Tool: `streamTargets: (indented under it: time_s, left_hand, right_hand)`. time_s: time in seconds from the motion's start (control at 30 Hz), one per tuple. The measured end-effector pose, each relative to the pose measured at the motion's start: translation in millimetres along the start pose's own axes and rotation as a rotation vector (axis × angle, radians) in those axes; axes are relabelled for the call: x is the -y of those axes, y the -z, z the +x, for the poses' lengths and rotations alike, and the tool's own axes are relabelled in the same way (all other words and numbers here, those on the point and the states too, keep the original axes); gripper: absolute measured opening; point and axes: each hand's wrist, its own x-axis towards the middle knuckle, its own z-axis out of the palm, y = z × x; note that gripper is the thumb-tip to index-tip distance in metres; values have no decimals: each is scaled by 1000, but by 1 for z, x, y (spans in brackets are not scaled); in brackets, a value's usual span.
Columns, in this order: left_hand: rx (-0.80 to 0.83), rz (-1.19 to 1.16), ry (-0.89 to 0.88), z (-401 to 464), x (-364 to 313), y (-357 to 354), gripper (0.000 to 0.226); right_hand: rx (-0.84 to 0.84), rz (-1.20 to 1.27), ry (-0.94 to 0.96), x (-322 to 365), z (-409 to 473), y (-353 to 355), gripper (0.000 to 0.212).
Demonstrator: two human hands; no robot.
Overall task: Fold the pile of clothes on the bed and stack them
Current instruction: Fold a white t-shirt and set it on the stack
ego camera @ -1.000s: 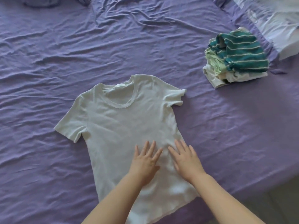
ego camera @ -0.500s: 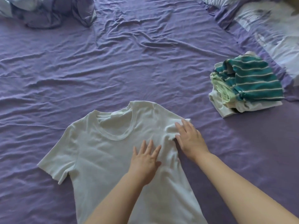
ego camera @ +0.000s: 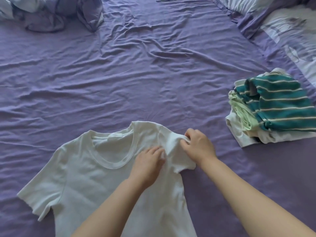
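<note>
**Purple sheet, one white tee, sleeve getting pinched**

Purple wrinkled sheet [ego camera: 153, 69] takes up nearly everything, with a wide bare stretch beyond the white t-shirt [ego camera: 89, 177] and to its left. The tee lies flat, face up, at the near edge, collar pointing away. The folded stack [ego camera: 273, 108], with a teal striped piece on top, sits well apart on the right, and rumpled bedding [ego camera: 51, 12] is bunched at the far left corner.

Compared with half a second ago, the right hand [ego camera: 198, 146] has gone from lying flat on the sleeve to curling round it, bunching and lifting the fabric. Left hand [ego camera: 148, 165] presses the shirt's chest just beside that sleeve, fingers mostly straight, and has slid slightly closer to it.
</note>
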Motion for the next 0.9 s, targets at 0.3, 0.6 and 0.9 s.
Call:
streamTargets:
  time_s: [0.3, 0.6, 0.9]
  left_hand:
    - [-111, -899, 451, 17, 18, 42, 37]
    - [-142, -226, 435, 24, 19, 15, 37]
    - [-220, 5, 314, -34, 50, 5, 35]
  right_hand:
    - [486, 581, 146, 34, -16, -1, 31]
    - [261, -97, 593, 4, -52, -41, 33]
    - [331, -110, 604, 39, -79, -58, 29]
